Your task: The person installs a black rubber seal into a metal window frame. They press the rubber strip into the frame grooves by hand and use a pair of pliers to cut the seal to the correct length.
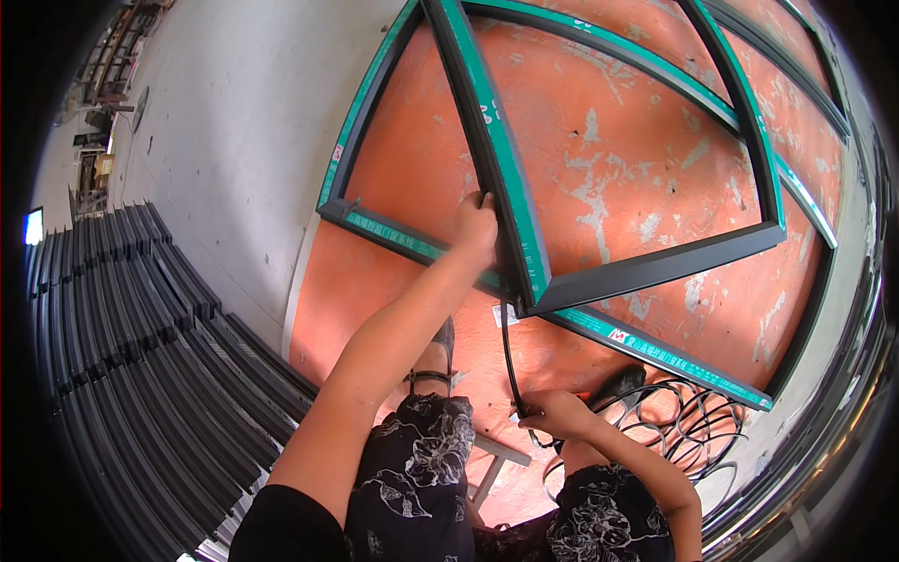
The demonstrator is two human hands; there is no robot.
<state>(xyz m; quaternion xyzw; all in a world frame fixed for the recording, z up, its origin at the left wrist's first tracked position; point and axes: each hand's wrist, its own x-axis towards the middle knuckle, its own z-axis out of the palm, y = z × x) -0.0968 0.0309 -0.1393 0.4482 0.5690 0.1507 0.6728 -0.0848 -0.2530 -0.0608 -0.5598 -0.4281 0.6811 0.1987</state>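
A black window frame with green protective film is held tilted in front of me, its near corner raised over a larger frame of the same look. My left hand is closed around the left bar, thumb near its outer edge. Some of those fingers are hidden. From the frame's near corner a thin black rubber strip hangs down to my right hand, which pinches it above my right knee. Loose loops of the strip lie on the floor to the right.
Orange, paint-worn sheeting covers the floor under the frames. Stacked dark profiles fill the left side, and long bars run along the right edge. A stool leg shows between my knees. More frames lie at the far right.
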